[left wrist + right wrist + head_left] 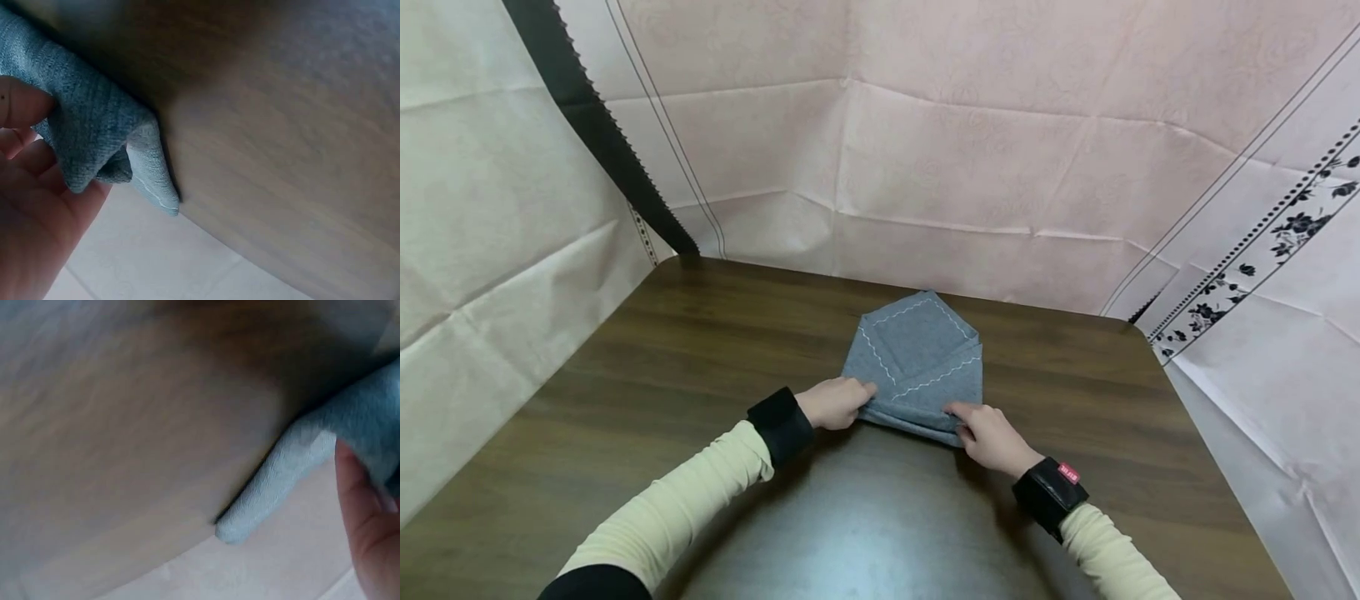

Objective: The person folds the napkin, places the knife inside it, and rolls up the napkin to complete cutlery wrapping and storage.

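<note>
A grey-blue cloth (pixel 925 346) with white stitched lines lies folded on the brown table, tapering to a blunt point at its far end. Its near edge is rolled or folded up into a thick band. My left hand (pixel 837 402) pinches the left end of that band; in the left wrist view the thumb lies on the cloth (pixel 94 119), with other fingers partly hidden behind it. At the band's right end my right hand (pixel 994 437) grips the cloth (pixel 269 494); the right wrist view shows the thumb against it, most other fingers out of sight.
The wooden table (pixel 760 333) has rounded far corners. Pale creased sheeting (pixel 962 167) hangs behind it, with a dark strip (pixel 602 125) at the left and a floral border (pixel 1292 233) at the right.
</note>
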Tool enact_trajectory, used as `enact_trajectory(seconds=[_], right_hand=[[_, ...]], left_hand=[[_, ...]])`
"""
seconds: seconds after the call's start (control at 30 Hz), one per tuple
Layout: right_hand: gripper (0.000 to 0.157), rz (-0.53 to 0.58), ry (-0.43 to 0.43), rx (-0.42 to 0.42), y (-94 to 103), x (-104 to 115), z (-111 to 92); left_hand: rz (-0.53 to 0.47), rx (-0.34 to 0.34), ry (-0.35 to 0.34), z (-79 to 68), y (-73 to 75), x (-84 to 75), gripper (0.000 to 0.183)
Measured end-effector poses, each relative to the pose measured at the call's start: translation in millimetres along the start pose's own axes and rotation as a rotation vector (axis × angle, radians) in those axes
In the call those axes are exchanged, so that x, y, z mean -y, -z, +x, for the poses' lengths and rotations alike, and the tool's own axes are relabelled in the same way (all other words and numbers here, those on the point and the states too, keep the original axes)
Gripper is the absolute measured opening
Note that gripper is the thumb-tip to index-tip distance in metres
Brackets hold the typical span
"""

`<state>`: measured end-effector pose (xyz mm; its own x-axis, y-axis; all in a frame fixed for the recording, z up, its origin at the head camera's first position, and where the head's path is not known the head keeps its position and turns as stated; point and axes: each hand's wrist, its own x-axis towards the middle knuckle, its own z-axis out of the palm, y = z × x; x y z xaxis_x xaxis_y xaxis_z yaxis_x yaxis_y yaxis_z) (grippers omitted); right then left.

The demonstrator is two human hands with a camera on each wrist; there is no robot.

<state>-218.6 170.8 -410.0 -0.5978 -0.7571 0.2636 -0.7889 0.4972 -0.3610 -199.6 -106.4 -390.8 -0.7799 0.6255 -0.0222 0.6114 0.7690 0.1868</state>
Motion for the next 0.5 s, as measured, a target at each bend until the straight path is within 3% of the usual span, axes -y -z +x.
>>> enact_trajectory(seconds=[0.17,0.37,0.5], right_hand=[[0.037,0.019,0.072,0.022,3.5,-1,-9],[0.048,-0.190,0.218,-0.069,-1.2,-2,-13],[0.036,-0.284,0.274,-0.104,-4.3,-2,-14]], left_hand=[[-0.004,0.007,-0.013,-1.2,1.0,0.3,0.019],[-0.025,0.015,0.004,-0.3,2.4,2.0,0.020],[-0.039,0.023,-0.003,0.2,1.2,3.5,0.021]])
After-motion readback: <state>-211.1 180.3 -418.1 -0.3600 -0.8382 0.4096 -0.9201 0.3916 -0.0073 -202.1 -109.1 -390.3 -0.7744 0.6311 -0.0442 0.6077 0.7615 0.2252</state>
